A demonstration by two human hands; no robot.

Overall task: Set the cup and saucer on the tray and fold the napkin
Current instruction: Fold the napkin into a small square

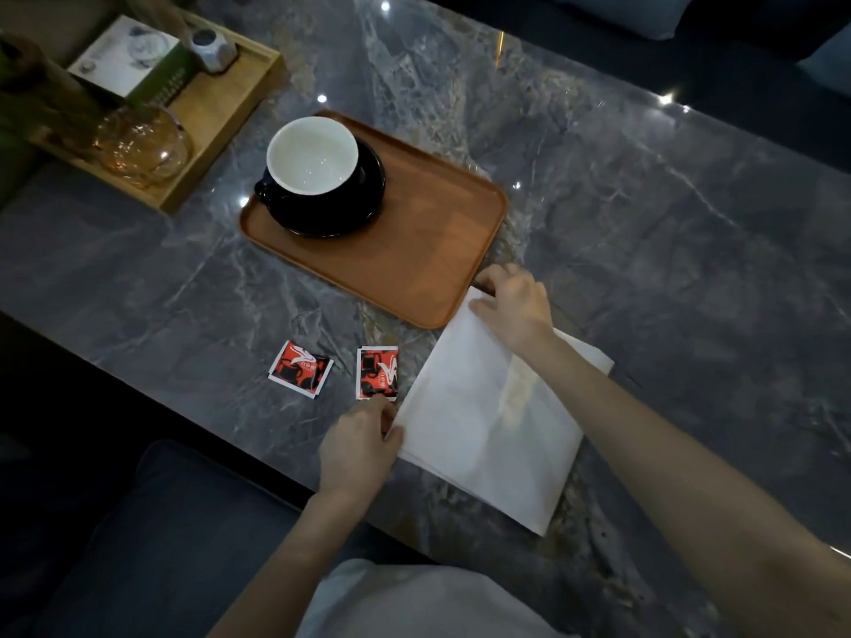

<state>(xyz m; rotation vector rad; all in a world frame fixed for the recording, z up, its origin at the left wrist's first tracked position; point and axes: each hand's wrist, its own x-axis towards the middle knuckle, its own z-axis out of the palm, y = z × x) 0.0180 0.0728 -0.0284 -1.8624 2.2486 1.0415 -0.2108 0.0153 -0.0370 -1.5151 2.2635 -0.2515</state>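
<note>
A black cup with a white inside (312, 155) stands on a black saucer (340, 214) at the far left end of the brown tray (428, 250). A white napkin (479, 430) lies flat on the marble table just in front of the tray's near right corner. My left hand (359, 446) pinches the napkin's near left corner. At the napkin's far corner, beside the tray's edge, my right hand (513, 306) grips the paper with curled fingers. My right forearm crosses over the napkin's right part.
Two red sachets (300, 369) (377, 373) lie on the table left of the napkin. A light wooden tray (216, 117) at the far left holds a box, a glass pot and a small grey object. The table's near edge runs by my knees.
</note>
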